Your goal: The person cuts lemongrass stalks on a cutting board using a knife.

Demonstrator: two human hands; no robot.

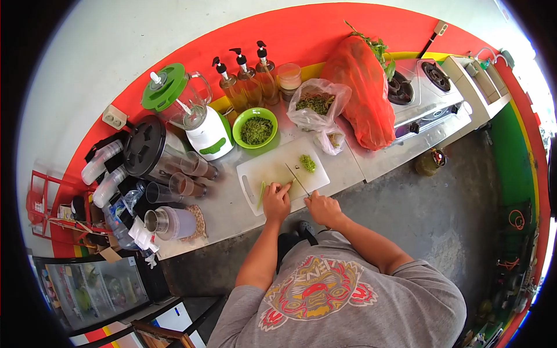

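A white cutting board (270, 168) lies on the metal counter. My right hand (324, 209) is closed around the handle of a knife (297, 178), whose blade points away over the board. To its left, my left hand (277, 201) rests on the board with its fingers bent near the blade; what they press on is too small to make out. Thin green stalks (261, 195) lie beside my left hand. A small heap of chopped greens (307, 163) sits on the board right of the blade. Behind the board is a green bowl (255, 128) holding chopped greens.
A blender (210, 132), pump bottles (249, 83) and plastic cups (188, 185) stand left and behind. Plastic bags of greens (316, 104), a large red net bag (362, 93) and a gas stove (426, 104) are toward the right. A steel-topped container (174, 223) is near the left front edge.
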